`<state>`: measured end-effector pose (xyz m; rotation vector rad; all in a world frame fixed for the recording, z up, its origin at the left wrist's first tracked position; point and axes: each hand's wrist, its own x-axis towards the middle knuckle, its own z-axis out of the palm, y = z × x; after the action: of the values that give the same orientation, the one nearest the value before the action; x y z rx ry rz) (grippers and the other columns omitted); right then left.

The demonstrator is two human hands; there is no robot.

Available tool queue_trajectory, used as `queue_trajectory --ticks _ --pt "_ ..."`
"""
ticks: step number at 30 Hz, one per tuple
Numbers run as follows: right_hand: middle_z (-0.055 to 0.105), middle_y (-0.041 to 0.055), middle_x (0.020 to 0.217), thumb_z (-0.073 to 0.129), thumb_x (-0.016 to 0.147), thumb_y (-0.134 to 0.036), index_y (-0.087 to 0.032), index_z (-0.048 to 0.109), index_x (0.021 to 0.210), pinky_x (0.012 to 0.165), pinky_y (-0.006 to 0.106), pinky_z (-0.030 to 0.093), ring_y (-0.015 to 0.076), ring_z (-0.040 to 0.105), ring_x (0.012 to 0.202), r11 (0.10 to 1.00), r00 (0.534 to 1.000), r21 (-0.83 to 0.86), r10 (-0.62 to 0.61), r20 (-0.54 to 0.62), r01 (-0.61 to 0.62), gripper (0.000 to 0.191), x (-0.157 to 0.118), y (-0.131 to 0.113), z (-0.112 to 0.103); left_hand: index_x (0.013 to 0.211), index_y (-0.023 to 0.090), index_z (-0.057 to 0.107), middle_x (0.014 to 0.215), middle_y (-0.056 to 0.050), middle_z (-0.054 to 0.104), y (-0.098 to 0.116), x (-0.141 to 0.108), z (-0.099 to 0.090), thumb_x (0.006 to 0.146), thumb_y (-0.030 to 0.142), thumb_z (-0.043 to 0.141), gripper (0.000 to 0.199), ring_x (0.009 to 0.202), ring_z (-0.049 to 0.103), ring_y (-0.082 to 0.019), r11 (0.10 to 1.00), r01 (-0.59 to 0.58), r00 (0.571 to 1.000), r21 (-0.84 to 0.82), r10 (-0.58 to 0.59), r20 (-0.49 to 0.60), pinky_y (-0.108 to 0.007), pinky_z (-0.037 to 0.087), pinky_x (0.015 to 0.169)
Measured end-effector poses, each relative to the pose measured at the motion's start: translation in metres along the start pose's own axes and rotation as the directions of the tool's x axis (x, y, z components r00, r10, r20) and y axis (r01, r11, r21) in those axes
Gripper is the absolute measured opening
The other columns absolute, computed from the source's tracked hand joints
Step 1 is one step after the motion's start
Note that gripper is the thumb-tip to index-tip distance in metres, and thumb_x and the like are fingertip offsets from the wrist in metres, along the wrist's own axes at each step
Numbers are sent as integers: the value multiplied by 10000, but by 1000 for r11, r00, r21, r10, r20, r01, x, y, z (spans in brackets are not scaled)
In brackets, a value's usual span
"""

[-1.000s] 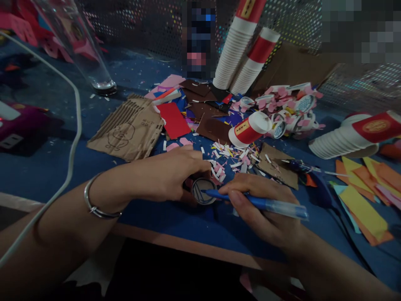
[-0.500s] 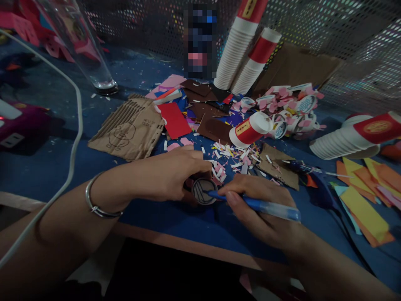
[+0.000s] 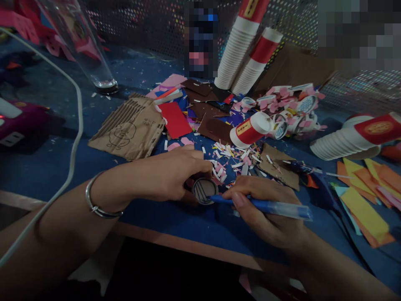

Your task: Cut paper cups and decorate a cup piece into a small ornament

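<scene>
Near the table's front edge, my left hand is closed around a small round paper cup piece, whose pale circular face is turned up toward me. Several dark slanting lines are drawn on the left part of that face. My right hand grips a blue pen with a clear rear end. The pen's tip touches the lower right part of the round face. My left fingertips are partly hidden behind the cup piece.
Paper scraps lie beyond my hands. A red and white paper cup lies tipped among them. Tall cup stacks stand behind, a glass vase at left. A glue gun and coloured paper strips lie right.
My right hand and the pen have shifted slightly right, and the pen tip has moved from the middle of the round face toward its lower right edge. My left hand stays put.
</scene>
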<state>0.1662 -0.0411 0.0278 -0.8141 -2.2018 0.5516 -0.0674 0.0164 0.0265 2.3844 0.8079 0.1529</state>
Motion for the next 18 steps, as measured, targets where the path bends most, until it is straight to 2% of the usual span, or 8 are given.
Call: queue_trajectory --ticks 6,12,18 --pt "767 -2 745 577 999 -129 -254 684 920 620 292 613 169 739 640 998 999 -52 37 -12 -37 182 0 2 0 975 201 697 971 -50 680 -1 0 1 829 313 823 223 896 590 -228 1000 -25 1000 4 25 -15 -324 391 760" --pt "809 13 849 613 1012 -161 -260 712 983 675 300 638 182 772 724 996 997 -63 62 -39 -64 144 0 5 3 1002 190 698 960 -43 678 -3 0 3 763 259 863 298 881 597 -224 1000 -12 999 -10 12 -36 -324 402 752" --pt "792 13 834 593 1017 -153 -250 705 961 683 281 625 165 757 709 996 998 -60 62 -30 -64 159 1 5 4 989 186 697 967 -50 685 -3 0 3 780 268 854 274 890 601 -221 999 -38 998 -8 37 -50 -317 408 763"
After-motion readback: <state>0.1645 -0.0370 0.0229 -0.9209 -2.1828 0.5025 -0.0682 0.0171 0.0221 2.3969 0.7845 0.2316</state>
